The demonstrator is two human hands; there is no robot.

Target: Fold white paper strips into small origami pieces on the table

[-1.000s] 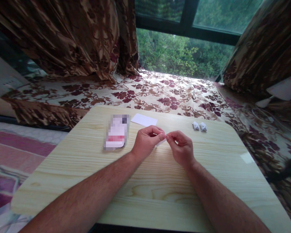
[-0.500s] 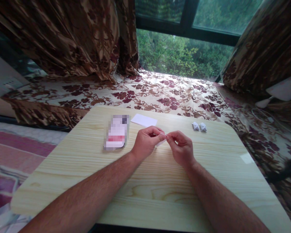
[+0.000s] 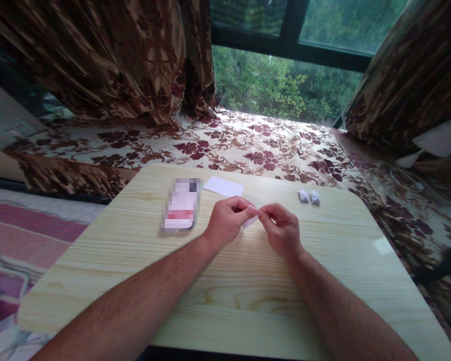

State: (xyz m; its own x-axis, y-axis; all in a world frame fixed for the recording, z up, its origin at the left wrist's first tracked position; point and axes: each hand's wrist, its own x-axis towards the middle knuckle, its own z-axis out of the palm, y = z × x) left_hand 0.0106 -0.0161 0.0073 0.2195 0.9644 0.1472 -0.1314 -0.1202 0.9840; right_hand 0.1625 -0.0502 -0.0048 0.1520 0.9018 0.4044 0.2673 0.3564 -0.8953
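Observation:
A small piece of white paper point(image 3: 250, 221) is pinched between my two hands above the middle of the table. My left hand point(image 3: 229, 216) grips it with thumb and fingers from the left. From the right, the fingertips of my right hand point(image 3: 281, 224) close on its upper corner, touching the left fingertips. Much of the paper is hidden by the fingers, so its folds cannot be made out. Behind my left hand lies a flat white sheet of paper point(image 3: 223, 186). Two small folded white paper shapes point(image 3: 303, 196) sit side by side beyond my right hand.
The light wooden table point(image 3: 233, 296) has rounded corners. A phone-like object point(image 3: 180, 204), blurred by pixels, lies at its left. Beyond the far edge is a ledge with flowered cloth point(image 3: 263, 143), under a window with patterned curtains point(image 3: 146, 60). A white lamp-like thing point(image 3: 441, 138) stands at right.

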